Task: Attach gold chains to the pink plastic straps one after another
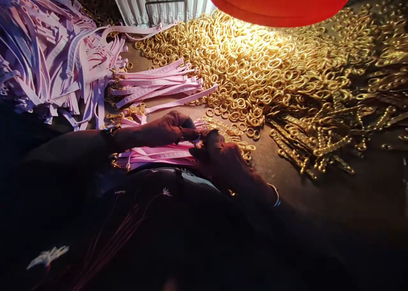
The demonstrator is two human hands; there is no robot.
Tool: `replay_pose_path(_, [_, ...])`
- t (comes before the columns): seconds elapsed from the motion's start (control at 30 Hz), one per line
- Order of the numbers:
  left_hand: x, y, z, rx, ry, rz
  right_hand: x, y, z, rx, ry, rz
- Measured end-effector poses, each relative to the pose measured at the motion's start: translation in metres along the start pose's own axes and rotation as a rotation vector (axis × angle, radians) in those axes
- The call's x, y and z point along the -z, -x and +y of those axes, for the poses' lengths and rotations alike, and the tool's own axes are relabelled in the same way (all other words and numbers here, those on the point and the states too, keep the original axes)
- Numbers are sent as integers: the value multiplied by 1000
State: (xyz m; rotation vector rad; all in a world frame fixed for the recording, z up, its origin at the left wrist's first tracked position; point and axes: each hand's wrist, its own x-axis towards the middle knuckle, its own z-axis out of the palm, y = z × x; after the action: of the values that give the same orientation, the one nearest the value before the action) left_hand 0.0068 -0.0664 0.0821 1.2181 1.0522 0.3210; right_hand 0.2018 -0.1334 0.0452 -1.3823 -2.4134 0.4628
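My left hand and my right hand meet over a flat bundle of pink straps at the table's near edge. Both hands have their fingers pinched together on the end of one pink strap, where a small gold fitting seems to sit. The fitting is mostly hidden by my fingertips. A short row of gold slider pieces lies just beyond my right hand. A loose gold ring lies a little farther out.
A huge heap of gold rings covers the middle and right of the table. Gold hooks and chain-like pieces spread at the right. More pink straps pile at the left, another bundle ahead. A red lamp shade hangs overhead.
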Motion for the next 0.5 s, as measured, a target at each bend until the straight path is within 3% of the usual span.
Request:
replay_pose_path(0.1, [-13,15,-19,20,43,-133,-11,24,-9,-43,-33,-28])
replay_pose_path(0.2, [-22,25,-36,-2,173,-183,-18,33,-13,-85,-164,-53])
replay_pose_path(0.37, [-26,30,-42,-13,239,-114,-24,25,-17,-208,-484,35])
replay_pose_path(0.5, [-24,28,-46,3,239,-94,-20,15,-19,-184,-599,-12])
